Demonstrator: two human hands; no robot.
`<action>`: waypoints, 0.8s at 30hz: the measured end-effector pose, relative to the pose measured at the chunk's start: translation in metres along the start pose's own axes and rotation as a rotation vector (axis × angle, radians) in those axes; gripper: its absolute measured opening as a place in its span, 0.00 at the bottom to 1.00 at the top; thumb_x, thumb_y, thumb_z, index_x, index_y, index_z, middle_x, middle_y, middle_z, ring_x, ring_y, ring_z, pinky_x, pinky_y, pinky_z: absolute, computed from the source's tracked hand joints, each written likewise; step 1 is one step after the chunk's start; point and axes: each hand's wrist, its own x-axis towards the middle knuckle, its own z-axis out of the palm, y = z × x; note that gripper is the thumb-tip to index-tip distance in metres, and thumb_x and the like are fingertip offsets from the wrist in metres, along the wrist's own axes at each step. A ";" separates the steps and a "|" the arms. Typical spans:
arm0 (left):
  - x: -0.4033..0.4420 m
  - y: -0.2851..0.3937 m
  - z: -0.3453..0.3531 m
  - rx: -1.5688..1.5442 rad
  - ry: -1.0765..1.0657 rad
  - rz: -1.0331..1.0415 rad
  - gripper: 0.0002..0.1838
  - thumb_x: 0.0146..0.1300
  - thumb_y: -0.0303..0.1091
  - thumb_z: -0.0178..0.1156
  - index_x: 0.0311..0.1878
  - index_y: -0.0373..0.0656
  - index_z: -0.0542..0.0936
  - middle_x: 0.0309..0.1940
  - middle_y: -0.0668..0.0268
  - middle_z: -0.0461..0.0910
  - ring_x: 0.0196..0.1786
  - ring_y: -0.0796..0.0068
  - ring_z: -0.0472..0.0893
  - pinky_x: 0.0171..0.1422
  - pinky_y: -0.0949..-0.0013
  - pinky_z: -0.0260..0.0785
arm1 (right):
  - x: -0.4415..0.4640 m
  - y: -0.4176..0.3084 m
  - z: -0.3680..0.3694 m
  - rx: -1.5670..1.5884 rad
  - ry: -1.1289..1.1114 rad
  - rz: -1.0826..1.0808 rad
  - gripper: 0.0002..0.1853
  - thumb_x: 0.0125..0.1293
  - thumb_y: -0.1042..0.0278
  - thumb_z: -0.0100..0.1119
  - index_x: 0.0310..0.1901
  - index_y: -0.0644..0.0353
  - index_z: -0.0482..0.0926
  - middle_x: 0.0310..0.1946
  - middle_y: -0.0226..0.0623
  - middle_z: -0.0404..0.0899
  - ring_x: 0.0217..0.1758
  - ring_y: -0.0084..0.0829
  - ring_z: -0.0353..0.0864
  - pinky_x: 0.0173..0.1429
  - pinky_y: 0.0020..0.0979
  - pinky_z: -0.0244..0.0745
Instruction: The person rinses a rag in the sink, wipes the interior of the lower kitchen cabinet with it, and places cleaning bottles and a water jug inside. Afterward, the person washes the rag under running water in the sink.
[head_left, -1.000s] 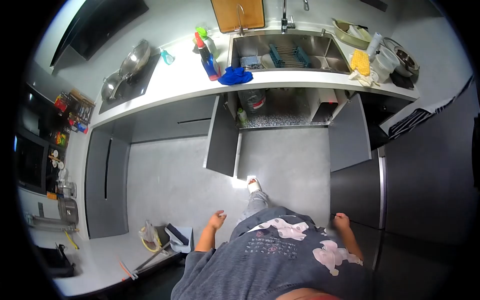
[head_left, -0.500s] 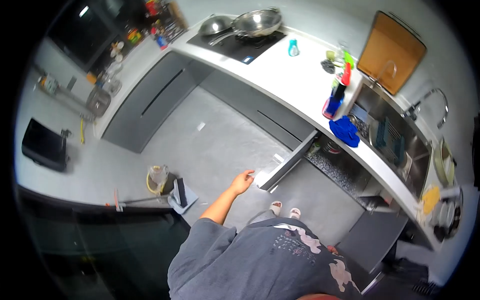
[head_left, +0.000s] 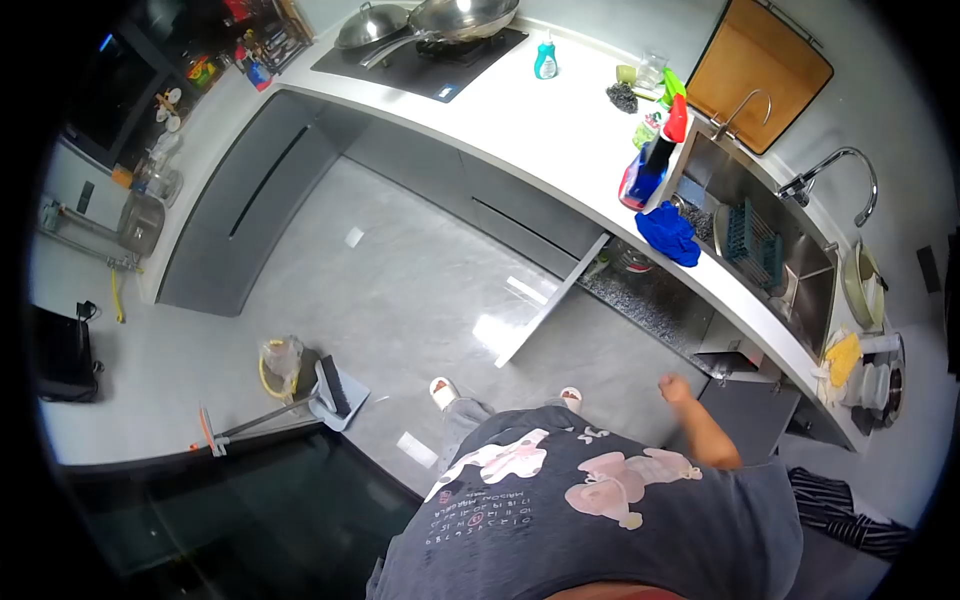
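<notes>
Grey open cabinet door (head_left: pixel 750 412) near the person's bare right hand (head_left: pixel 676 388)

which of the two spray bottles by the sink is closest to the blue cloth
The red-topped spray bottle, right beside the blue cloth. The green-topped spray bottle stands farther back, nearer the wall.

Pale walls (head_left: pixel 610 30) surround a glossy grey floor (head_left: pixel 400 260) that mirrors patches of light. A white tabletop (head_left: pixel 530 120) curves above grey cabinets (head_left: pixel 250 190), a cupboard door (head_left: pixel 560 295) standing open under the steel sink (head_left: pixel 805 300). A dark window (head_left: pixel 105 85) shows at upper left.
</notes>
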 end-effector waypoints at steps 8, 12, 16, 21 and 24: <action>0.055 0.049 -0.212 -0.343 0.328 0.342 0.19 0.63 0.37 0.55 0.53 0.34 0.72 0.38 0.59 0.79 0.41 0.72 0.76 0.44 0.69 0.68 | -0.023 -0.265 0.068 0.157 -0.193 0.069 0.16 0.53 0.64 0.59 0.42 0.61 0.77 0.30 0.44 0.80 0.36 0.37 0.80 0.43 0.32 0.74; 0.062 0.099 -0.318 -0.499 0.343 0.461 0.21 0.64 0.36 0.53 0.59 0.42 0.67 0.33 0.71 0.76 0.31 0.85 0.71 0.32 0.80 0.64 | -0.046 -0.329 0.104 0.189 -0.340 0.026 0.11 0.55 0.70 0.56 0.40 0.64 0.76 0.25 0.33 0.76 0.26 0.23 0.74 0.31 0.25 0.71; 0.120 0.120 -0.367 -0.378 0.409 0.560 0.20 0.61 0.33 0.55 0.57 0.38 0.69 0.32 0.67 0.78 0.34 0.80 0.74 0.41 0.76 0.67 | -0.069 -0.368 0.122 0.329 -0.408 0.174 0.10 0.54 0.67 0.56 0.35 0.63 0.78 0.25 0.39 0.79 0.24 0.27 0.77 0.31 0.29 0.73; 0.164 0.187 -0.387 -0.295 0.327 0.655 0.21 0.60 0.35 0.57 0.56 0.40 0.70 0.36 0.64 0.77 0.36 0.77 0.75 0.42 0.74 0.68 | -0.058 -0.413 0.117 0.158 -0.605 0.175 0.09 0.54 0.69 0.51 0.33 0.62 0.80 0.25 0.35 0.79 0.24 0.29 0.77 0.30 0.29 0.73; 0.201 0.230 -0.411 -0.280 0.325 0.602 0.22 0.58 0.37 0.59 0.56 0.42 0.71 0.41 0.59 0.78 0.38 0.74 0.76 0.44 0.74 0.69 | -0.010 -0.450 0.129 0.005 -0.653 0.069 0.09 0.54 0.71 0.51 0.34 0.62 0.80 0.26 0.35 0.79 0.26 0.28 0.78 0.31 0.29 0.73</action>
